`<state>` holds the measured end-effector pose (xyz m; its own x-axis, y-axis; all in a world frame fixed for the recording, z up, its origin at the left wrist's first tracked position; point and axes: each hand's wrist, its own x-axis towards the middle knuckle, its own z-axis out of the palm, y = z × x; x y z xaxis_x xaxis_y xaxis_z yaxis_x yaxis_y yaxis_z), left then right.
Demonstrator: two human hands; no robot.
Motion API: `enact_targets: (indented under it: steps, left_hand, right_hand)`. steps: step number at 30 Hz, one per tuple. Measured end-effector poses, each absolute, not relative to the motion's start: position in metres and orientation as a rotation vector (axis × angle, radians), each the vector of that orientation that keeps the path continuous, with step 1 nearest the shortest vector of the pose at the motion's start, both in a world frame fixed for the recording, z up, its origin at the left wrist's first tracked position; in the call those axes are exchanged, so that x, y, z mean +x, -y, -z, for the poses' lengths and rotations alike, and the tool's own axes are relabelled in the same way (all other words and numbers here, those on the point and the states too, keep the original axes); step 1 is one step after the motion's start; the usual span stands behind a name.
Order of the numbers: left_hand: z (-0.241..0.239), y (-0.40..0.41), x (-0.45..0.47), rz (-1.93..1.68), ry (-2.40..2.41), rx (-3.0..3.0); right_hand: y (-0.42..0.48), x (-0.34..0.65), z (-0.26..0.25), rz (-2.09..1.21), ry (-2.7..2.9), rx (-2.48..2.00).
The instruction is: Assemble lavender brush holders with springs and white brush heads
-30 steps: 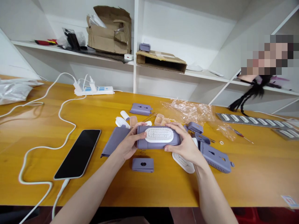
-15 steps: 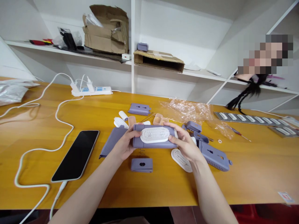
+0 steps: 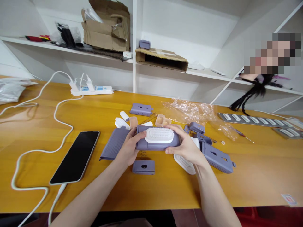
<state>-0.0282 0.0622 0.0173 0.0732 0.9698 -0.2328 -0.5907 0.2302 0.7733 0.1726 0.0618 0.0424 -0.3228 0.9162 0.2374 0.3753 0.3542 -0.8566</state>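
Observation:
A purple plastic case (image 3: 151, 144) with a white bristle brush (image 3: 159, 135) set in its top is held above the wooden table (image 3: 165, 189) between both hands. My left hand (image 3: 129, 148) grips its left end with fingers closed. My right hand (image 3: 187, 146) grips the right end, thumb under, fingers over the top. Beneath lie a small purple cap (image 3: 143, 166) and a white oval insert (image 3: 184, 164).
Purple housings lie at left (image 3: 113, 147), right (image 3: 216, 157) and behind (image 3: 141, 109). A phone (image 3: 75, 157) on a white cable (image 3: 28, 151), a power strip (image 3: 91, 90), crumpled clear plastic (image 3: 191, 112) and grey trays (image 3: 255, 120) share the table. Another person sits at far right.
The case has been tilted back, so the brush bristles show from the side rather than face on. Both hands keep their grip.

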Motion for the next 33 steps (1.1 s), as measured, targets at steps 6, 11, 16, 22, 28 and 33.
enact_targets:
  steps: [6, 11, 16, 22, 28, 33]
  left_hand:
    - [-0.017, -0.067, -0.034, -1.283, -0.799, 0.504]
    - [-0.016, -0.068, -0.035, -1.303, -0.804, 0.49]
    - [-0.015, -0.068, -0.04, -1.192, -0.774, 0.492]
    - [-0.016, -0.068, -0.04, -1.2, -0.769, 0.569]
    - [-0.013, -0.065, -0.037, -1.17, -0.751, 0.564]
    - [-0.014, -0.065, -0.035, -1.175, -0.739, 0.524]
  right_hand:
    - [-0.06, 0.17, -0.045, -1.099, 1.564, -1.049]
    - [-0.059, 0.164, -0.045, -1.306, 1.279, -1.101]
    - [-0.06, 0.162, -0.041, -1.42, 1.134, -1.104]
    - [-0.061, 0.164, -0.04, -1.433, 1.114, -1.089]
    - [-0.059, 0.166, -0.043, -1.431, 1.122, -1.076]
    - [-0.057, 0.168, -0.045, -1.44, 1.129, -1.044]
